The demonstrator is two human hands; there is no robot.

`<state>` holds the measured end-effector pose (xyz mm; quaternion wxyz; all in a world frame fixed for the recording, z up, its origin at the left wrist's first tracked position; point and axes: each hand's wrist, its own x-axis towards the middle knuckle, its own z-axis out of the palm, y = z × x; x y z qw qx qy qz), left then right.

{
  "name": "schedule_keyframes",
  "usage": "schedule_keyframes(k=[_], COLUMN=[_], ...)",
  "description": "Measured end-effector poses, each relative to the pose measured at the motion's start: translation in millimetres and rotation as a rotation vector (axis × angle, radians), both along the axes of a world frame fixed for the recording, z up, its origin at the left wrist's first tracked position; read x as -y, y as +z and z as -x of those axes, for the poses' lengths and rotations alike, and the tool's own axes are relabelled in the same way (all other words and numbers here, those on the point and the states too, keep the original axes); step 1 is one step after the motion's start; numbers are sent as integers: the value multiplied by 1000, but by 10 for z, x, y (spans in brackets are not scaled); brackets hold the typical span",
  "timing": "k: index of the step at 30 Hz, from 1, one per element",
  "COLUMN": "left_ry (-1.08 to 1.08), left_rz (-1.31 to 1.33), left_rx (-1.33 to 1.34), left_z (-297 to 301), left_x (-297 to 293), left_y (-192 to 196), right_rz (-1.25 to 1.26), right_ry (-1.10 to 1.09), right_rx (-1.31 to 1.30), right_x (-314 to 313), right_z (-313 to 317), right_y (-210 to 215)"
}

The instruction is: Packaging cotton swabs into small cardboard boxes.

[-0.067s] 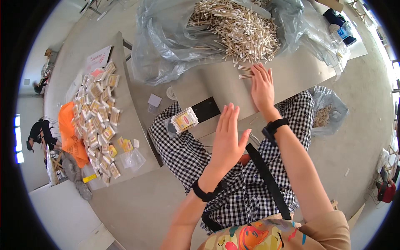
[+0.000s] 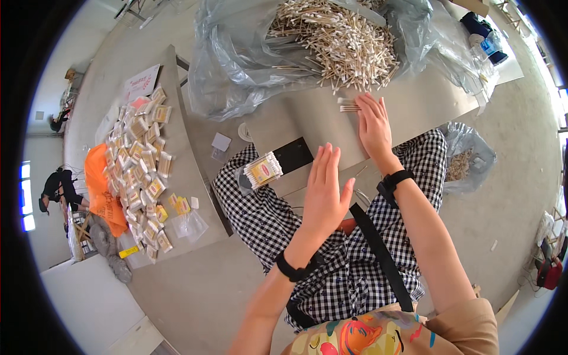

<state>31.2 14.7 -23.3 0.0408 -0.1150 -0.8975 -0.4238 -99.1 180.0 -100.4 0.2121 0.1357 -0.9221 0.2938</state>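
Note:
My left hand [image 2: 324,198] holds nothing; its fingers are stretched out and its thumb stands apart, over the near edge of the metal work table [image 2: 322,115]. My right hand [image 2: 374,127] lies palm down with straight fingers on the table. Its fingertips rest against a few loose cotton swabs [image 2: 349,105], whose white tips stick out to the left. Just beyond is a big heap of cotton swabs [image 2: 355,50] in an open clear plastic bag [image 2: 228,77]. A filled pack of cotton swabs [image 2: 262,170] sits left of my left hand, beside a black rectangle [image 2: 293,155].
On the left table, many packed swab packs [image 2: 142,171] lie piled beside an orange bag [image 2: 100,183]. A plastic bag with swabs [image 2: 461,163] sits right of my knee. At the far right stands a bottle [image 2: 490,46]. A person [image 2: 59,189] bends at the far left.
The few swabs by my right fingertips now lie closer together, in a tighter bundle. My right hand has shifted very slightly; my left hand is nearly still.

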Motion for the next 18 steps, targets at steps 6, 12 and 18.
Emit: schedule_keyframes(k=[6,12,18], left_ry=[40,58,59], left_rz=[190,183,167], left_rx=[-138,-214,-221], left_z=[507,681,661], left_x=[53,76,62], left_y=[-501,-657,-633], right_rz=[155,56,-46], right_ry=[204,-329,-358], right_rx=[5,-8,13], right_x=[182,-19,-164], right_z=[-200,148,425], right_y=[16,-13,-105])
